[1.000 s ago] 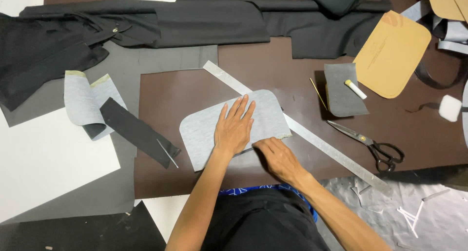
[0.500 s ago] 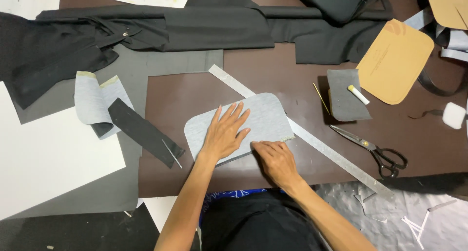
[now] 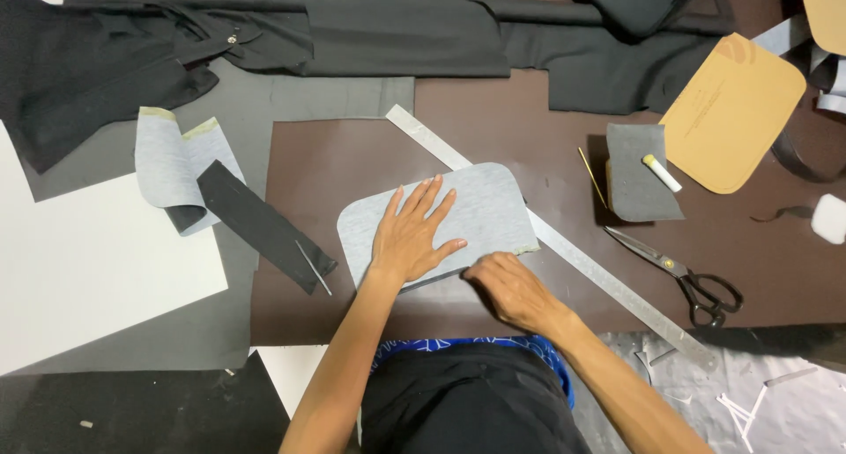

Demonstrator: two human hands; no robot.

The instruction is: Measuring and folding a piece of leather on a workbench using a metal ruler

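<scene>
Nearest me, my right hand rests knuckles-up at the near edge of the grey rounded fabric panel, fingers curled in close together at that edge; whether they pinch anything I cannot tell. Just beyond, my left hand lies flat on the panel, fingers spread wide and pressing it down, holding nothing. The panel sits on a dark brown sheet in the middle of the table, its far right corner touching a long metal ruler that runs diagonally under that side. To my left, a black fabric strip lies across the brown sheet's edge, with a curled grey fabric piece just beside it. To my right, scissors lie near the ruler. Farther out sits a dark grey pocket-shaped piece with a white chalk stick on it, next to a tan card template. Black cloth stretches along the far edge.
</scene>
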